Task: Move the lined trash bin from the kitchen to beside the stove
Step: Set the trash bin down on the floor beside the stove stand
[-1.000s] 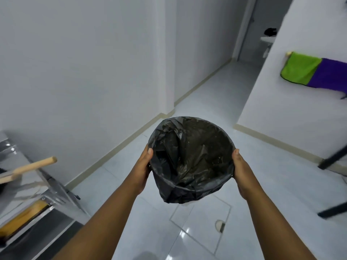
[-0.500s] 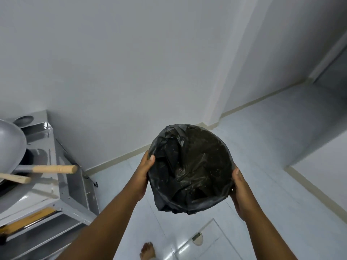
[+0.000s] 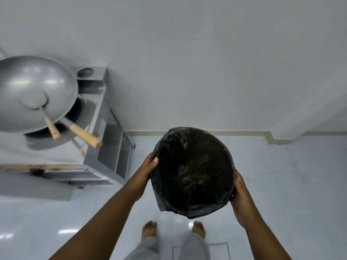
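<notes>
The trash bin point(image 3: 191, 171), lined with a black plastic bag, is held in the air in front of me, above the floor and my feet. My left hand point(image 3: 147, 170) grips its left rim with the thumb over the edge. My right hand point(image 3: 241, 196) clasps its right side. The steel stove point(image 3: 105, 145) stands to the left against the wall, about a hand's width from the bin. I look straight down into the bag; the bin's outer wall is hidden by the liner.
A grey wok point(image 3: 35, 92) sits on the stove with a ladle point(image 3: 37, 102) in it, and two wooden handles point(image 3: 85, 136) stick out toward the bin. The white wall's skirting point(image 3: 244, 133) runs behind. Pale tiled floor point(image 3: 291, 184) lies to the right, with a floor hatch point(image 3: 217, 248) by my feet.
My view has swung left and down: the stove and wok now fill the left side, the corridor is gone. The bin, still in both hands, is now next to the stove.
</notes>
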Tool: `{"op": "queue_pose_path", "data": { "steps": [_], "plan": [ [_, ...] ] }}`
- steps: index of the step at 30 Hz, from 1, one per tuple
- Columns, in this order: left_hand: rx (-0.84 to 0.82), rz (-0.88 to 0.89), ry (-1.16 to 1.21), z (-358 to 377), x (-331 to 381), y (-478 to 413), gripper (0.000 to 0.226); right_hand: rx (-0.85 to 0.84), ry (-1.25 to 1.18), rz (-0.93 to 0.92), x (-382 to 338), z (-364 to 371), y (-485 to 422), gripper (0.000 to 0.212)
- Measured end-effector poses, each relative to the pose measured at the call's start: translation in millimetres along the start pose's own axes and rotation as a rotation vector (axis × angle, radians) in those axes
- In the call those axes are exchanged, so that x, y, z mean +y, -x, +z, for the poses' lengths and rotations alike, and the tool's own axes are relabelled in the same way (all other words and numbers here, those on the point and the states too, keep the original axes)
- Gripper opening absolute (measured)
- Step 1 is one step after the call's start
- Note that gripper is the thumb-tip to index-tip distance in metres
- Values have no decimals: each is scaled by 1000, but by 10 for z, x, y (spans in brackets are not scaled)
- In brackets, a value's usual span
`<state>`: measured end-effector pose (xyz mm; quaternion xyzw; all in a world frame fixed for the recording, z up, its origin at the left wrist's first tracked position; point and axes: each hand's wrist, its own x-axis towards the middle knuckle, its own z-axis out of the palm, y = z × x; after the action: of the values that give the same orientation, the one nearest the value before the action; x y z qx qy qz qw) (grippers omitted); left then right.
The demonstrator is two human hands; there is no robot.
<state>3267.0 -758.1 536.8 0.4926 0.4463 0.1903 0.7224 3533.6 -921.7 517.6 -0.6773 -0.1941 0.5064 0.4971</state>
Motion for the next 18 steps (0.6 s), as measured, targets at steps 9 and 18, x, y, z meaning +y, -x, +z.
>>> {"op": "queue_pose_path", "data": {
  "steps": [9,18],
  "plan": [
    [224,-293,110,-211,-1272,-487,71,-194,13,220,915,127,-1096,88],
    [171,-481,116,-736,-3047,-1522,67,-134,11,419,2892,371,-2236,60]
  ]
}}
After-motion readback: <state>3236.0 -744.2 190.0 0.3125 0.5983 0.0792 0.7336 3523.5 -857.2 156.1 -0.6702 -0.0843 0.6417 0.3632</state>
